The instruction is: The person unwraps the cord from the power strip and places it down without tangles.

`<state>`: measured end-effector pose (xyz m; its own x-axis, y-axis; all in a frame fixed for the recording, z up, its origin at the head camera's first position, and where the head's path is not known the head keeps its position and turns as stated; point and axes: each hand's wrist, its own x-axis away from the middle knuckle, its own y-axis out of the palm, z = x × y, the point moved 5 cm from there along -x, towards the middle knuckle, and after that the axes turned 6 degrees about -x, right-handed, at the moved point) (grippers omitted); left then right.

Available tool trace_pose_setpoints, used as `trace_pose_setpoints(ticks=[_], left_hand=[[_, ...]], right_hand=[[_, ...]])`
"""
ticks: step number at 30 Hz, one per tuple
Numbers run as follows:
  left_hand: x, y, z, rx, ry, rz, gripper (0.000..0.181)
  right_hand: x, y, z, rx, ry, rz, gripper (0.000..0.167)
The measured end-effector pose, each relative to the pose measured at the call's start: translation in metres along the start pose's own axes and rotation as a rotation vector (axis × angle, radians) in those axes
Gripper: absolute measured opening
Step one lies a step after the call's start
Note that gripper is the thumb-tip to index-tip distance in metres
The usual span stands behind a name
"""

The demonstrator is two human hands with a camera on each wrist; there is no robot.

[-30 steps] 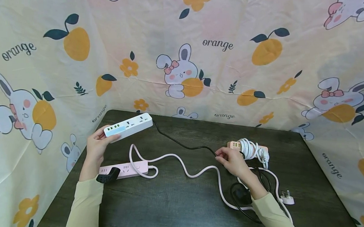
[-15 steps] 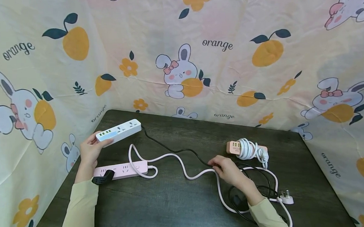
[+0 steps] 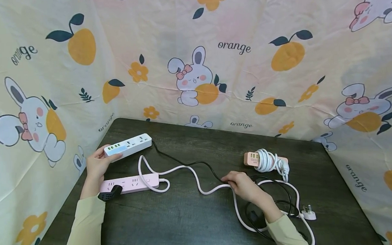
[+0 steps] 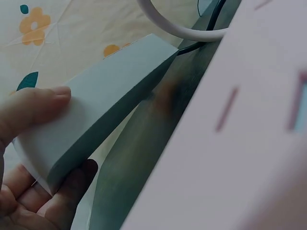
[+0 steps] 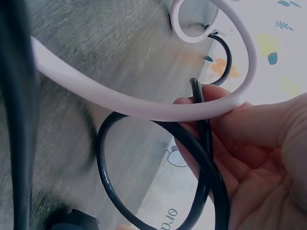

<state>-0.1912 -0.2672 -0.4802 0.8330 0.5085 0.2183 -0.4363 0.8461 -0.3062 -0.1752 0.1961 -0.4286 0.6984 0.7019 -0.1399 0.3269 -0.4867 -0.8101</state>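
Observation:
My left hand (image 3: 97,165) grips the left end of a white power strip (image 3: 132,145), thumb on one side and fingers on the other. From the strip's far end a black cord (image 3: 200,162) runs right to my right hand (image 3: 241,184), which pinches it. In the right wrist view the black cord (image 5: 206,129) lies between thumb and fingers, and a pink cord (image 5: 168,112) crosses over it against the thumb. Below the white strip lies a pink power strip (image 3: 138,183), partly behind the left wrist's black camera strap. Whether the white strip touches the table cannot be seen.
An orange power strip (image 3: 251,159) wrapped in white cord (image 3: 265,161) lies at the back right. A pale plug (image 3: 308,214) rests at the right, beside looped black and pink cords. Patterned cloth (image 3: 192,29) walls the dark table (image 3: 173,217).
My left hand has brought the white power strip left and lower. My right hand has moved left and slightly down with the black cord, whose loops at the right have shifted.

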Motion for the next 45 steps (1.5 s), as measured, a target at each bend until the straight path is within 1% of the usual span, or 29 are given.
trace_pose_setpoints(ticks=[3, 6, 10, 13, 15, 19, 22, 26, 35, 38, 39, 41, 45], left_hand=[[0.000, -0.001, 0.000, -0.061, 0.015, -0.013, 0.062], [-0.001, -0.002, 0.001, -0.154, 0.041, -0.032, 0.062], [-0.002, -0.003, 0.001, -0.295, 0.119, -0.073, 0.061], [-0.002, -0.002, 0.002, -0.382, 0.185, -0.105, 0.061], [-0.002, -0.001, 0.002, -0.420, 0.202, -0.124, 0.062], [-0.002, 0.001, 0.002, -0.467, 0.217, -0.136, 0.061], [-0.001, 0.001, 0.002, -0.516, 0.226, -0.137, 0.058], [-0.001, 0.002, 0.003, -0.575, 0.243, -0.142, 0.057], [0.001, 0.004, 0.008, -0.668, 0.296, -0.171, 0.054], [0.002, 0.005, 0.011, -0.705, 0.319, -0.185, 0.058], [0.003, 0.006, 0.013, -0.713, 0.328, -0.182, 0.060], [0.008, 0.007, 0.020, -0.718, 0.359, -0.151, 0.064], [0.019, 0.014, 0.043, -0.651, 0.439, -0.078, 0.063]], right_hand=[[0.001, -0.001, -0.002, -0.011, -0.008, 0.006, 0.022], [0.002, -0.002, -0.003, 0.016, 0.021, 0.007, 0.019], [0.005, -0.004, -0.003, 0.054, 0.054, 0.005, 0.017], [0.007, -0.006, -0.005, 0.044, 0.041, 0.027, 0.017], [0.009, -0.008, -0.005, 0.033, 0.032, 0.056, 0.017], [0.011, -0.012, -0.003, 0.013, 0.043, 0.102, 0.017], [0.013, -0.014, -0.001, -0.011, 0.065, 0.111, 0.018], [0.015, -0.016, 0.001, -0.023, 0.062, 0.124, 0.018], [0.023, -0.027, 0.001, 0.010, 0.022, 0.207, 0.019], [0.028, -0.034, 0.000, 0.041, 0.022, 0.235, 0.020], [0.029, -0.037, -0.001, 0.049, 0.027, 0.243, 0.020], [0.032, -0.042, -0.002, 0.070, 0.037, 0.257, 0.020], [0.039, -0.053, -0.004, 0.104, 0.063, 0.306, 0.020]])
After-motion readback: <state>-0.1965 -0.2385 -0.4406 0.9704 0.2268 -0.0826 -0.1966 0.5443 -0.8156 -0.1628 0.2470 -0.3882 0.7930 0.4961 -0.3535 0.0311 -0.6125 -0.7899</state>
